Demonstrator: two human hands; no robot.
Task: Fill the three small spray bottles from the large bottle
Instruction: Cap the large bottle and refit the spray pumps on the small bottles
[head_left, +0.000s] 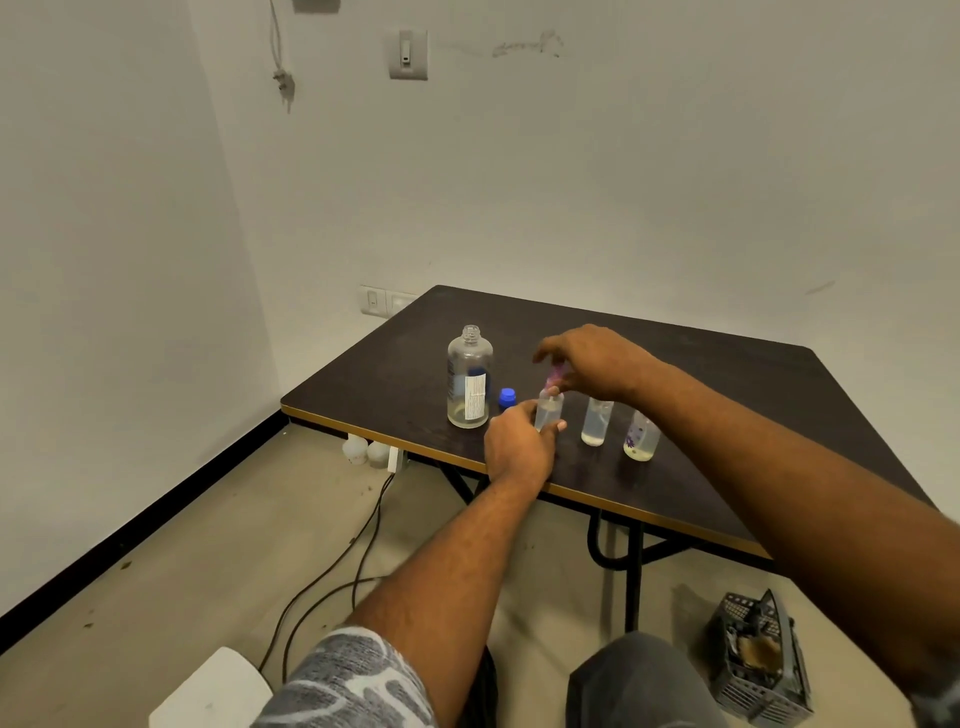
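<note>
On the dark table (727, 374), we are gripping the leftmost small bottle (548, 413) with our left hand (517, 448), our right hand (597, 364) pinching its purple top (558, 373); holding it upright seems wise. The large bottle (469, 379) is standing just left.

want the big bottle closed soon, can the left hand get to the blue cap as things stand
Probably yes. The blue cap lies uncovered on the table just beside the left hand, between the large bottle and the small spray bottle that hand grips. It would have to release the bottle first.
</note>
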